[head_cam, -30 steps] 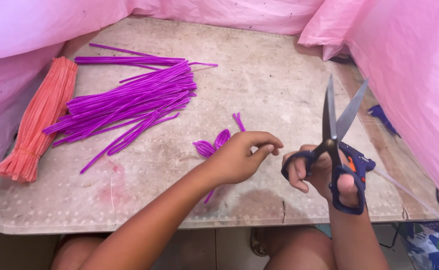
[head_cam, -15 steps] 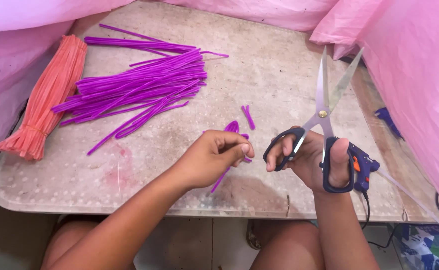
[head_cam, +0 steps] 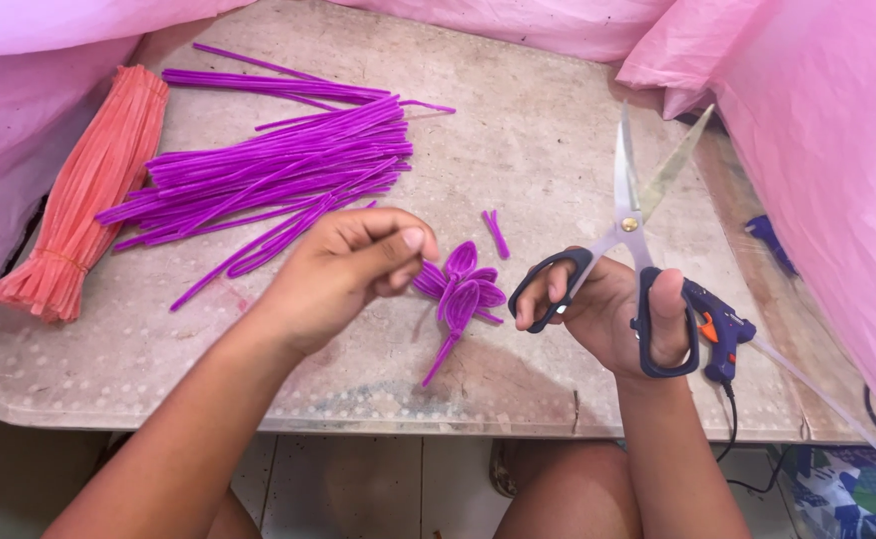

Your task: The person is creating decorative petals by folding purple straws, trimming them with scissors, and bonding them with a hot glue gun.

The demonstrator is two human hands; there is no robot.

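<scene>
Scissors (head_cam: 629, 215) w/ dark handles are sitting in the right hand (head_cam: 612, 314), fingers through the loops, blades standing open and pointing up. Left hand (head_cam: 343, 269) is hovering just beside the purple petal piece (head_cam: 461, 294), fingertips curled and pressed together; cannot tell if pinching anything. Petal piece is lying on the table (head_cam: 558, 140), btw. both hands, near the purple stem pile (head_cam: 278, 170).

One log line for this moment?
left hand: beside purple petal piece | right hand: holds open scissors | table: purple stems
</scene>
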